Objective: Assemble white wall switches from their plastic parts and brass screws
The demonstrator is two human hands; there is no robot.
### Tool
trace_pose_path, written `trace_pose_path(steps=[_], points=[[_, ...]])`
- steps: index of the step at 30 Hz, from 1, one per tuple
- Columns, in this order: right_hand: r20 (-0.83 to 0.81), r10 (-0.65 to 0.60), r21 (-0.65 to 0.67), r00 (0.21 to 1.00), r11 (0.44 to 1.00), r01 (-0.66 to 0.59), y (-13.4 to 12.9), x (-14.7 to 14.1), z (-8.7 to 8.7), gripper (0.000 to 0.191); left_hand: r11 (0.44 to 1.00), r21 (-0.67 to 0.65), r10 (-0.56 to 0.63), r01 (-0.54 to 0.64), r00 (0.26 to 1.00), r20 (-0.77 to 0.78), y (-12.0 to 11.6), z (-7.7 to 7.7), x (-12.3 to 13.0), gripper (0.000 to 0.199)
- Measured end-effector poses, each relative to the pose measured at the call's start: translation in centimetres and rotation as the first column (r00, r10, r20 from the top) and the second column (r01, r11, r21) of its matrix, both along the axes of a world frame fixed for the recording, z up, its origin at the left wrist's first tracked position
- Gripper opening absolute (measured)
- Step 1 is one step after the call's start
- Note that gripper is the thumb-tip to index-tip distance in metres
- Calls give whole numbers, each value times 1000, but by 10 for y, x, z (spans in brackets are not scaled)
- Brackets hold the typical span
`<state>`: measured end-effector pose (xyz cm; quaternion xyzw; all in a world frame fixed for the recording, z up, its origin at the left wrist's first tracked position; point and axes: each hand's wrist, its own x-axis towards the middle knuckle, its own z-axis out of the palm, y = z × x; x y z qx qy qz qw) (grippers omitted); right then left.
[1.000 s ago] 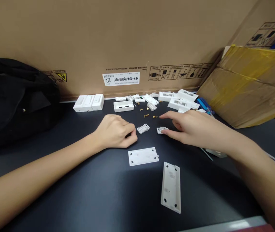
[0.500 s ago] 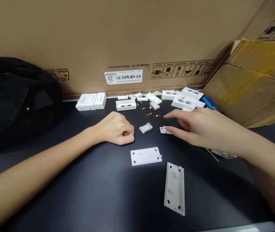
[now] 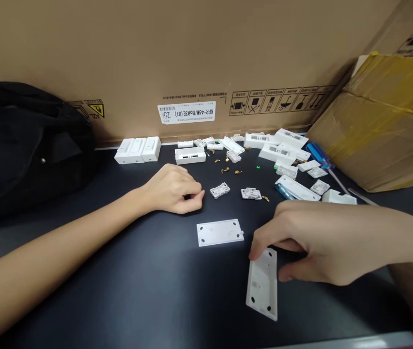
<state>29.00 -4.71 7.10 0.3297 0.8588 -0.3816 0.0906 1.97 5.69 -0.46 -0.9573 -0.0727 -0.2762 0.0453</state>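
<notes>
My right hand [image 3: 293,247] reaches over a white rectangular plastic cover plate [image 3: 262,286]. Its index fingertip meets the plate's upper left edge, and the thumb is apart from the plate, just off the right edge. A second white cover plate [image 3: 221,232] lies flat to the left. Resting on the dark table, my left hand [image 3: 179,189] is curled into a loose fist, with nothing visible in it. Just right of that fist sits a small white plastic piece [image 3: 220,190]. Another small white piece [image 3: 251,193] lies further right, beside a tiny brass part [image 3: 265,198].
Three white switch housings [image 3: 138,150] stand at the back left, by a black bag [image 3: 32,145]. An open white housing [image 3: 190,155] and several brass bits lie along the back. A blue-handled screwdriver [image 3: 318,154] is near the taped carton [image 3: 384,121]. Behind stands a large cardboard box [image 3: 191,53].
My right hand has moved from the small white piece toward me, down to the nearer cover plate. The small piece and a brass part are now uncovered. My left hand stays in place.
</notes>
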Motion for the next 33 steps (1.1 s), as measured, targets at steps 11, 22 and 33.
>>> trace_pose_path(steps=[11,22,33], points=[[77,-142,132,987,983,131,0,-15,-10,24,997,52,54,-52,998,-30,0,-2,-3,40],[-81,-285,638,955,721,269,25,17,-24,23,964,-122,205,-236,953,-221,-5,1,-4,33],[-40,-192,583,981,793,179,36,26,-35,25,945,-327,-72,29,990,-122,-17,4,-4,22]])
